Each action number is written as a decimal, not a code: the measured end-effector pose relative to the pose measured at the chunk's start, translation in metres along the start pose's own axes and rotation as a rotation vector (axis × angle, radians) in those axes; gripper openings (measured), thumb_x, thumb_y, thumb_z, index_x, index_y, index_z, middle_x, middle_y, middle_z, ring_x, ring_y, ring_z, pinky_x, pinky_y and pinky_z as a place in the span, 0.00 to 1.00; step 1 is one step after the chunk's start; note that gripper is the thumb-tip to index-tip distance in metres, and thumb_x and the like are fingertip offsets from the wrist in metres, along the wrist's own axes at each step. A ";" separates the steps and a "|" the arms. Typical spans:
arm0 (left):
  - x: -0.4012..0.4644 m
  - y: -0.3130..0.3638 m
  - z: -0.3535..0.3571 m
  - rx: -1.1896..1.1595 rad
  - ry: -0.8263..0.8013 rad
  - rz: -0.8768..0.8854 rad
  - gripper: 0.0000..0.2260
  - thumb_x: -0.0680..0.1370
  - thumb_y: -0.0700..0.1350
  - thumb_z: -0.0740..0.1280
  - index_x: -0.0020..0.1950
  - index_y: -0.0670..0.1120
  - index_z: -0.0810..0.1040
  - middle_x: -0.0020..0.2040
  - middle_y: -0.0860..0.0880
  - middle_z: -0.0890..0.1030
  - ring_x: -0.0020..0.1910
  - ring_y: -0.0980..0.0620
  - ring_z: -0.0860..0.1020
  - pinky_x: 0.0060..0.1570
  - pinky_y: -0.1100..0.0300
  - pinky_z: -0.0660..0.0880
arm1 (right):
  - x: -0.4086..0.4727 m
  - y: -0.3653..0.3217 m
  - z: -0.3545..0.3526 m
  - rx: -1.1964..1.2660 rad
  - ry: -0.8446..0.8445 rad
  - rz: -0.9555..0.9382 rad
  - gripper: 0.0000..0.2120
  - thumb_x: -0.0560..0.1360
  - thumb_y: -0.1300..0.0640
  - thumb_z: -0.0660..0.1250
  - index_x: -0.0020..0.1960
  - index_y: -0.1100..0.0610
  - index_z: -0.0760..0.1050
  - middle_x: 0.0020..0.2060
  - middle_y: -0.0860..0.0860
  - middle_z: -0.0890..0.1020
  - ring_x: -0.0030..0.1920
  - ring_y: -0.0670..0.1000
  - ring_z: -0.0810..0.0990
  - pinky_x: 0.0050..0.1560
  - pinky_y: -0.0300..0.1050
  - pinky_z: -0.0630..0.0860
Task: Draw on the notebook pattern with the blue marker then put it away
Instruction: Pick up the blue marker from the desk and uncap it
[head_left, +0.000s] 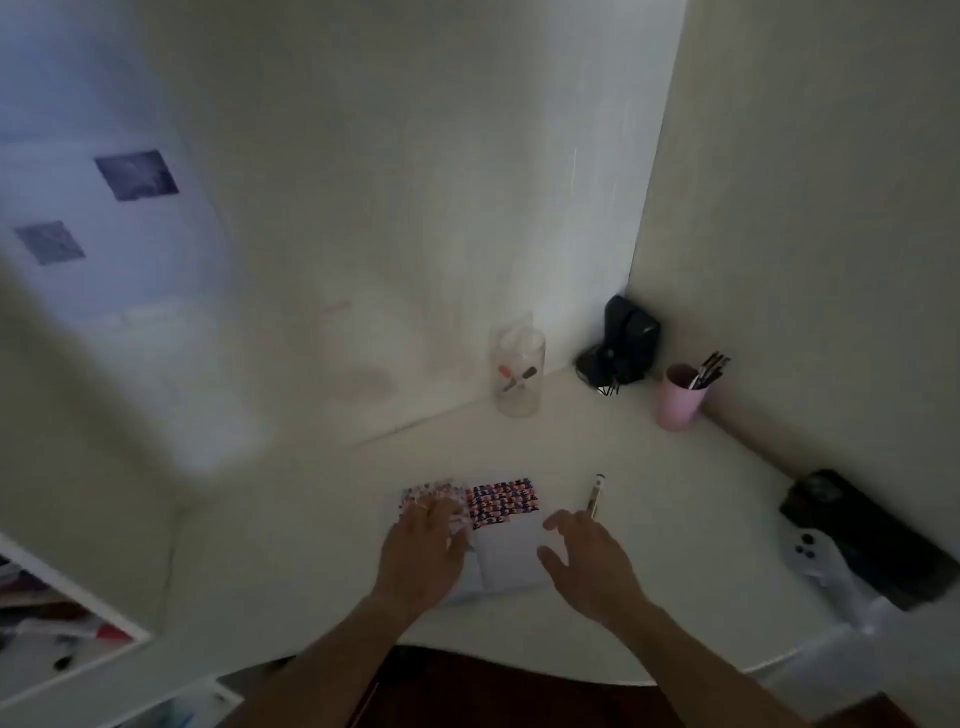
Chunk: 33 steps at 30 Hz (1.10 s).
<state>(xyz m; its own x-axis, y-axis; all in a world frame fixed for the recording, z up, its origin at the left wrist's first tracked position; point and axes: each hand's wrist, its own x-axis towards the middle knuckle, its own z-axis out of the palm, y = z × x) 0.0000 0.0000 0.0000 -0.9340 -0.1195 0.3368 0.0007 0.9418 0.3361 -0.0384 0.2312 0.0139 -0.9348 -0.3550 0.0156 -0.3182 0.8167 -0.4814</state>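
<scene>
Empty, fingers spread, the right hand nears a light, rigid marker just beyond its fingertips, best pinched mid-barrel, while the flat left hand pins the notebook.

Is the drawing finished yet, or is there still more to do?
Part of the notebook pattern is coloured. The marker lies on the desk; neither hand holds it. The right hand is open beside it, the left hand rests on the page. The marker is not put away yet.
</scene>
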 end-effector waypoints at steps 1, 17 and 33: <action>-0.003 -0.003 0.013 -0.018 0.022 0.026 0.14 0.74 0.52 0.60 0.54 0.48 0.78 0.48 0.44 0.81 0.44 0.42 0.82 0.37 0.52 0.80 | 0.000 0.005 0.014 -0.004 -0.002 0.000 0.17 0.79 0.46 0.62 0.65 0.51 0.72 0.59 0.51 0.78 0.58 0.52 0.78 0.56 0.44 0.75; -0.051 -0.025 0.121 0.113 0.216 0.067 0.16 0.75 0.60 0.63 0.53 0.50 0.76 0.51 0.48 0.79 0.52 0.45 0.75 0.47 0.50 0.72 | -0.006 0.077 0.134 -0.164 0.451 -0.227 0.14 0.76 0.49 0.58 0.50 0.54 0.80 0.47 0.52 0.81 0.46 0.54 0.78 0.50 0.48 0.78; -0.057 -0.024 0.121 0.122 0.257 0.078 0.15 0.73 0.59 0.64 0.53 0.52 0.78 0.53 0.48 0.79 0.55 0.45 0.76 0.50 0.49 0.72 | -0.010 0.070 0.132 -0.136 0.454 -0.157 0.09 0.76 0.51 0.65 0.50 0.53 0.81 0.47 0.50 0.81 0.49 0.53 0.78 0.50 0.46 0.77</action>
<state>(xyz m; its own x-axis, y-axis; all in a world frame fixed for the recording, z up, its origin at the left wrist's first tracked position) 0.0097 0.0226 -0.1334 -0.8115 -0.1059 0.5746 0.0116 0.9803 0.1971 -0.0303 0.2321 -0.1355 -0.8390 -0.2688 0.4732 -0.4497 0.8321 -0.3246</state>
